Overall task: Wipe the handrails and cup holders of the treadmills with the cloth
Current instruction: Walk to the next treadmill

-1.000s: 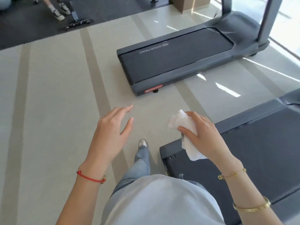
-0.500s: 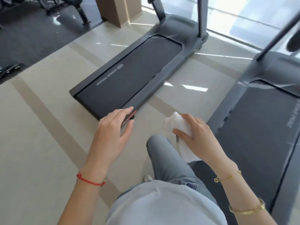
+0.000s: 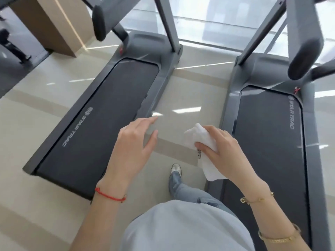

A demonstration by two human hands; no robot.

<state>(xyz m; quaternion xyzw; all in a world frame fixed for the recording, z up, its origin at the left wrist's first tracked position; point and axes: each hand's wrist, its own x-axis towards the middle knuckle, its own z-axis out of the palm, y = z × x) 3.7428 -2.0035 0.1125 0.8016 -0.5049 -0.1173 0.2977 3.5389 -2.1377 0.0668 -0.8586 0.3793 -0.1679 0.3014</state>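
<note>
At far left a tan pillar stands on the pale tiled floor. Next comes the left dark grey treadmill with a black belt, its black-tipped handrail jutting out overhead. The left hand, a red string bracelet at its wrist, hovers over the aisle between the machines with fingers loosely spread — it holds nothing and touches nothing. Below, a pale shoe steps on the floor. The right hand, with gold bracelets on its wrist and forearm, grips the crumpled white cloth between thumb and curled fingers — one end hanging down. To the right lies the second treadmill, its blurred grey handrail well apart from the cloth.
</note>
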